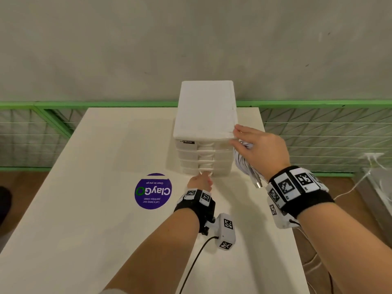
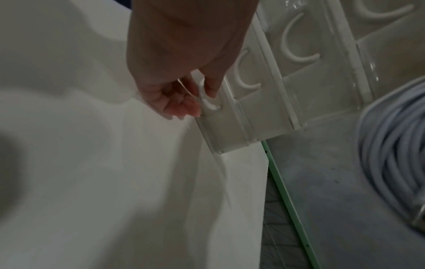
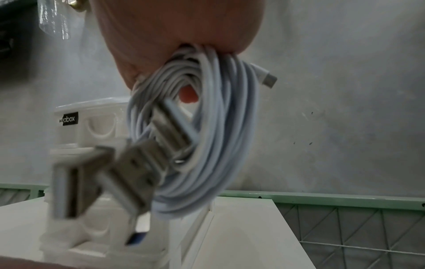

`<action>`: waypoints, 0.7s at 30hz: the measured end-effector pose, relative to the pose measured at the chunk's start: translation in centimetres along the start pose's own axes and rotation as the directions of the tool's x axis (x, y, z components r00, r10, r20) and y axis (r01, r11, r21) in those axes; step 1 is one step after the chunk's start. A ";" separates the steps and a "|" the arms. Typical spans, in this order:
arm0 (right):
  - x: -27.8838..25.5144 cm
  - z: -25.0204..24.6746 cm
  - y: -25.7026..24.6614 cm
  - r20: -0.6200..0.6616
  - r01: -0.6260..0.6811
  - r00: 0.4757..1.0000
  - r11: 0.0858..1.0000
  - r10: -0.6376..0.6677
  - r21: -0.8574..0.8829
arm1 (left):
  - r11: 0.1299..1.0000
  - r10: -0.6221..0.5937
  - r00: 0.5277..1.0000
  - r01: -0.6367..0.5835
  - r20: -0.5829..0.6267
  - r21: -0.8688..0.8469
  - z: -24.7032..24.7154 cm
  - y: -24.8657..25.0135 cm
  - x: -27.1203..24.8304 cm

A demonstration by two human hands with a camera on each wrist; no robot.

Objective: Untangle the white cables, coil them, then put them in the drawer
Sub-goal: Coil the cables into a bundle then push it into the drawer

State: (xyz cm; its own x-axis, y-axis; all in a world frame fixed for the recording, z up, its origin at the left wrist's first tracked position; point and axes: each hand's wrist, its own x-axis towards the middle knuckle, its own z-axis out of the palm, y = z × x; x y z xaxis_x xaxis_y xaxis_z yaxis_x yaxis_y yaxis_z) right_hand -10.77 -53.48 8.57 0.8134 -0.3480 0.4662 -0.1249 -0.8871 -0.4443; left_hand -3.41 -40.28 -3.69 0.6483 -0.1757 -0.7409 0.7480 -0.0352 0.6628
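A white drawer unit [image 1: 204, 115] with several stacked drawers stands at the far middle of the table. My left hand [image 1: 201, 180] reaches its bottom drawer [image 2: 224, 131], with the fingers [image 2: 181, 103] curled on the arched handle [image 2: 204, 94]. My right hand [image 1: 257, 148] hovers by the unit's top right front corner, thumb touching the lid, and grips a coil of white cables [image 3: 195, 145]. The coil [image 1: 244, 164] hangs below the palm, with USB plugs [image 3: 96, 182] dangling toward the camera. The same coil [image 2: 395, 154] shows at the right edge of the left wrist view.
The white table [image 1: 95, 219] carries a purple round ClayGo sticker [image 1: 153, 190] left of my left hand. A green railing with wire mesh [image 1: 318, 128] runs behind the table below a grey wall. Loose white cords [image 1: 369, 166] lie off the table at far right.
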 end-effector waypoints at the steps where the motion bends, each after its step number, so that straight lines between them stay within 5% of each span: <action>1: 0.1 0.1 0.0 -0.016 -0.004 1.000 1.000 0.004 0.007 | 1.000 -0.006 1.000 0.006 -0.015 -0.005 0.0 0.1 0.1; 5: 0.2 0.2 -0.3 -0.050 -0.033 0.998 0.999 0.034 0.025 | 0.997 0.007 1.000 -0.007 -0.003 -0.077 -0.9 -0.2 0.0; 21: -0.9 1.4 -1.1 -0.090 -0.206 0.973 0.976 0.213 0.076 | 0.984 -0.160 0.970 0.141 0.182 0.113 -6.2 -4.2 -5.7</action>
State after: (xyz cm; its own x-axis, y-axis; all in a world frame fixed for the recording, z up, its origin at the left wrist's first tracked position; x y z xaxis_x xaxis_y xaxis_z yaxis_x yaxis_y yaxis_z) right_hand -10.55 -51.77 7.61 0.7138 -0.5544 0.4280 -0.2460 -0.7706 -0.5879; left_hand -9.35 -33.00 -2.88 0.4832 -0.3441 -0.8050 0.8110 -0.1705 0.5597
